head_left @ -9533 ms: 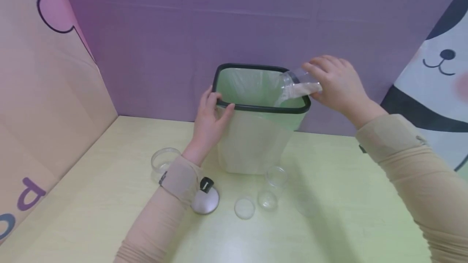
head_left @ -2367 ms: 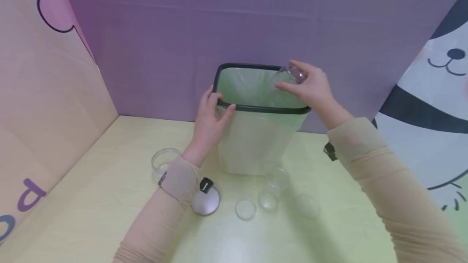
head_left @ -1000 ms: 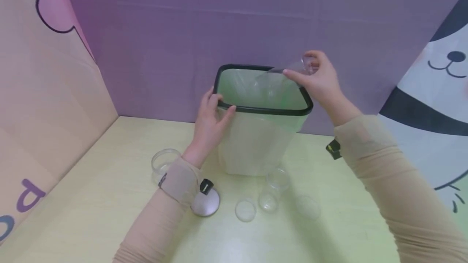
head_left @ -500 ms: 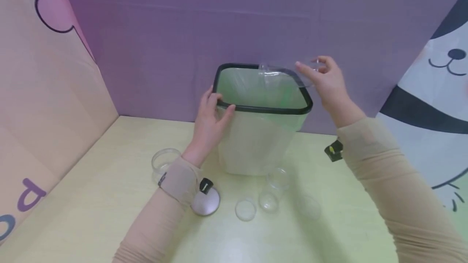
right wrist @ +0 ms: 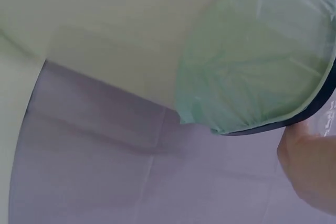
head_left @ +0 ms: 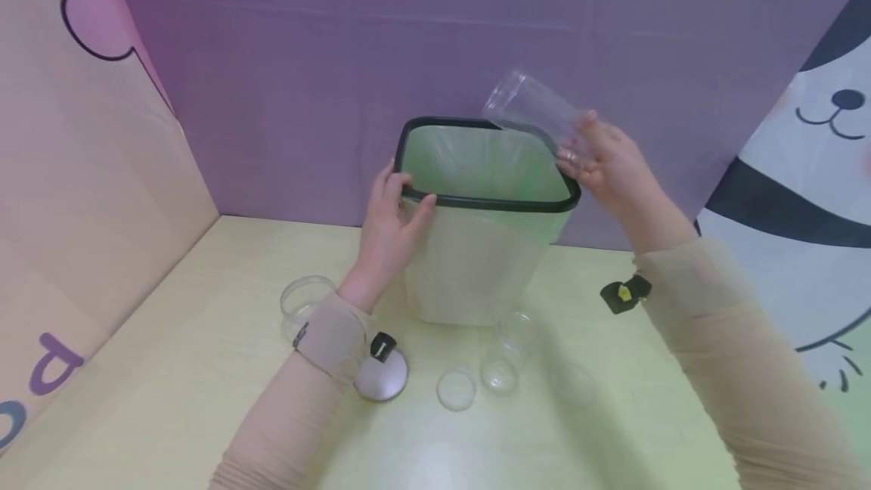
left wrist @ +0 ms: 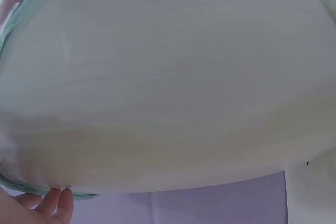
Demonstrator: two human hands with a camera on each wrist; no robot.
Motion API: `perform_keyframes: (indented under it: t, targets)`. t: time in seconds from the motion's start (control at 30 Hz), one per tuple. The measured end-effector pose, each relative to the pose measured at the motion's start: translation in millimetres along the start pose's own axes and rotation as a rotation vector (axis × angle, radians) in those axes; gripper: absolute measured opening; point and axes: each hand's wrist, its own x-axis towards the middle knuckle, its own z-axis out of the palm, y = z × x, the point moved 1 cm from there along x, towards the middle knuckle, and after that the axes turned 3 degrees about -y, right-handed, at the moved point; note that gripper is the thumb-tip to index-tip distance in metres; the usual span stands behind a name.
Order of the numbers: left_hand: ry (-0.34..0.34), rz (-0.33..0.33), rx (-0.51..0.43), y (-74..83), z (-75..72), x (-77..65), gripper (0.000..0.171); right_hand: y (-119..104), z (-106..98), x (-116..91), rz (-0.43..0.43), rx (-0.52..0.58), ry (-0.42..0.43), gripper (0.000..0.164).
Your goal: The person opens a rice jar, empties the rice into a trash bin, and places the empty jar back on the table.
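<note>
A whitish trash bin (head_left: 476, 263) with a black rim and a green liner bag (head_left: 469, 161) stands at the back of the table. My left hand (head_left: 393, 221) grips its left front corner, thumb over the rim; a few fingertips (left wrist: 63, 205) show against the bin in the left wrist view. Over the bin's right rim, my right hand (head_left: 615, 165) holds a clear plastic jar (head_left: 531, 106) near its base. The jar tilts with its mouth up and to the left, and I see no contents in it. In the right wrist view, the liner bag (right wrist: 247, 77) hangs beside that hand.
In front of the bin lie a silver round lid (head_left: 382, 380), a clear disc (head_left: 456, 389), a small clear dish (head_left: 500, 375) and a clear ring-shaped piece (head_left: 517, 331). A faint clear disc (head_left: 577, 384) lies to the right. Another clear round container (head_left: 308, 295) sits left of my left wrist.
Earlier, white material poured from the jar into the bin. Over the last second the jar's mouth has swung upward, from pointing down into the bin to above the rim. The left hand stays put.
</note>
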Motion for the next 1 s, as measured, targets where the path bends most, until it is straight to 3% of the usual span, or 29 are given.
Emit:
perform_keyframes:
  t: [0.13, 0.23, 0.4, 0.47, 0.67, 0.87, 1.0]
  targets:
    - [0.002, 0.006, -0.003, -0.7, 0.5, -0.4, 0.088, 6.0, -7.4, -3.1, 0.002, 0.200, -0.039, 0.078]
    - [0.005, 0.006, -0.003, -0.5, 0.7, -0.6, 0.090, 11.7, -16.1, -5.6, -0.013, 0.339, -0.056, 0.071]
    - [0.013, 0.012, -0.002, -0.5, 1.2, -0.5, 0.090, 21.3, -33.3, -11.9, -0.008, 0.662, -0.055, 0.042]
    - [0.014, 0.017, -0.003, -0.6, 1.6, -0.6, 0.090, 26.3, -39.6, -15.7, -0.019, 0.752, -0.048, 0.040]
    - [0.014, 0.017, -0.015, 0.7, 0.4, -3.1, 0.089, 48.8, -50.5, -31.7, -0.100, 0.762, -0.081, 0.054]
    - [0.021, 0.025, -0.021, 3.6, -0.1, -5.1, 0.092, 81.8, -62.1, -51.8, -0.282, 0.706, -0.301, 0.024]
    - [0.021, 0.035, -0.025, 3.8, 0.5, -6.5, 0.094, 104.0, -68.1, -66.9, -0.331, 0.709, -0.359, 0.020]
